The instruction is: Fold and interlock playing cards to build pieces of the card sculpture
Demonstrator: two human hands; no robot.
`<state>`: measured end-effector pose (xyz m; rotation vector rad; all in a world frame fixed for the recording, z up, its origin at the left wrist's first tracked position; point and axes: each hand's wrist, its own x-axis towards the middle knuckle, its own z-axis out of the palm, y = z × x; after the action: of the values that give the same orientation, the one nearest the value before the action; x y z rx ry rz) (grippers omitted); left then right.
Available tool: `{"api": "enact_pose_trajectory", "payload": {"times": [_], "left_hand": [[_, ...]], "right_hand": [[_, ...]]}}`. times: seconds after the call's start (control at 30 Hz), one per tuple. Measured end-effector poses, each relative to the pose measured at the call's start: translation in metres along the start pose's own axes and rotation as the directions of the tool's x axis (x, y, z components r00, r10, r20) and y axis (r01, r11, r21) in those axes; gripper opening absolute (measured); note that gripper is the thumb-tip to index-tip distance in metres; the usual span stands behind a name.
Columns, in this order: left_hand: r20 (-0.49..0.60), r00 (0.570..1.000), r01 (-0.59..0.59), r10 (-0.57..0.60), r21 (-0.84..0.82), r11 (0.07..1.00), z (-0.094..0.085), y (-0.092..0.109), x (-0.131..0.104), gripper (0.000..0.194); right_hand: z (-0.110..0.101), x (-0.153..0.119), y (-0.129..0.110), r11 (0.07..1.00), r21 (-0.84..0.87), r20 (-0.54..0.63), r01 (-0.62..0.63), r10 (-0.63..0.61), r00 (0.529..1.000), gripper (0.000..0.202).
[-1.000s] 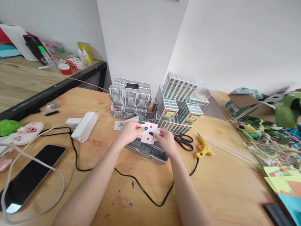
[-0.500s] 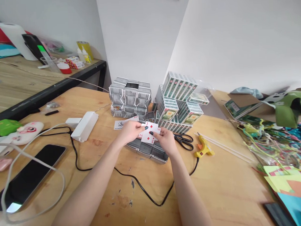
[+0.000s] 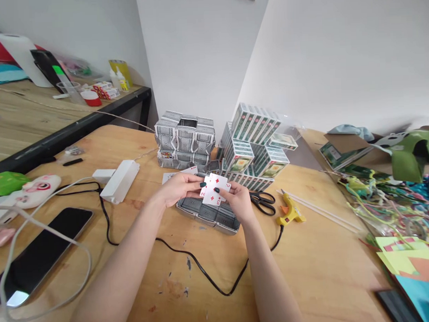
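Note:
Two overlapping playing cards point(image 3: 216, 189), laid crosswise with red diamonds facing up, are held between my hands. My right hand point(image 3: 239, 200) pinches them from the right, its dark-nailed thumb lying on the face. At their left edge, the thumb and fingers of my left hand point(image 3: 180, 188) close on the cards. Below the cards lies a low block made of folded grey-backed cards point(image 3: 206, 214), partly hidden by my hands. Behind my left hand a loose card point(image 3: 192, 170) rests on the table. A taller folded-card structure point(image 3: 186, 138) stands farther back.
Stacked green-and-white card boxes point(image 3: 254, 126) stand behind my hands. To the right lie black scissors point(image 3: 263, 203), a yellow glue gun point(image 3: 290, 211) and glue sticks point(image 3: 322, 211). A black cable point(image 3: 204, 269) crosses in front. On the left are a white power adapter point(image 3: 121, 181) and a phone point(image 3: 45, 247).
My left hand has shifted slightly left, its thumb sliding from the card face to the left edge. The right hand keeps its hold, with the cards nearly in the same place.

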<state>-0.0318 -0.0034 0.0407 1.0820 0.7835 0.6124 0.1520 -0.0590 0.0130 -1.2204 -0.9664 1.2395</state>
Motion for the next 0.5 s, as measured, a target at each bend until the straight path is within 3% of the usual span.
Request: {"api": "enact_pose_trajectory", "payload": {"times": [0.23,0.5], "left_hand": [[-0.005,1.0,-0.002,0.003,0.083,0.997,0.016,0.003,0.0,0.034],[-0.187,0.982,0.013,0.009,0.12,0.993,0.026,-0.004,0.008,0.033]], "right_hand": [[0.002,0.0,0.0,0.999,-0.018,-0.017,0.027,-0.027,0.999,0.028],[0.001,0.0,0.0,0.998,-0.059,-0.044,0.036,-0.039,0.998,0.029]]}}
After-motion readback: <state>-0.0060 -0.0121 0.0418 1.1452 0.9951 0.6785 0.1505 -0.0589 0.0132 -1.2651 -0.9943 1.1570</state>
